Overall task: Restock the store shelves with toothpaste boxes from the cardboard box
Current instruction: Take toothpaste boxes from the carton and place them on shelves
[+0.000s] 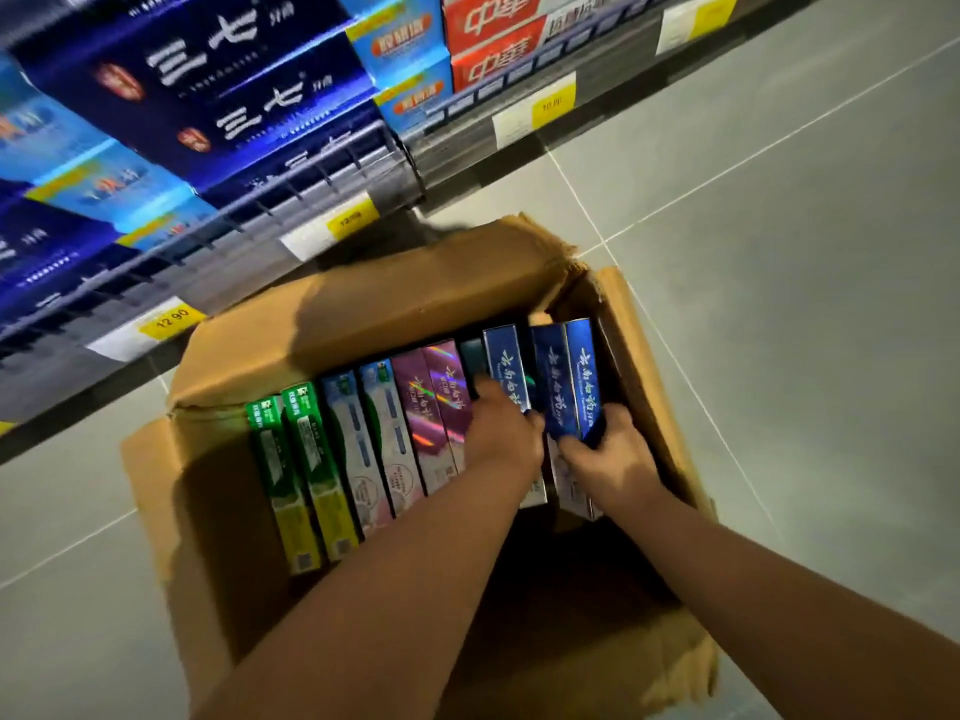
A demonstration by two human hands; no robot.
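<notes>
1. brown cardboard box (395, 298) on grey floor tiles (779, 252), flaps open, close in front of the store shelves (311, 189).
2. inside it, toothpaste boxes (387, 433) standing on edge in one row, side by side: from the left two green boxes (291, 459), two pale boxes (348, 439), two purple boxes (436, 402), then dark blue ones at the right end.
3. left hand (501, 433) down in the row, fingers curled into the gap beside the purple boxes, gripping a single blue box (504, 363).
4. right hand (608, 454) clamped on a pair of blue boxes (566, 376), thumb on the near side, fingers round the far side; this pair a little higher than the rest of the row and slightly tilted.
5. both hands very close together; touching or not, cannot tell.
6. both forearms reaching over the near, shadowed part of the cardboard box.
7. on the shelves above, stacked and blurred: navy boxes (234, 96) with white lettering, light blue boxes (410, 49), red boxes (493, 44).
8. yellow and white price tags (166, 322) along the shelf edges, the nearest one reading 12.90.
</notes>
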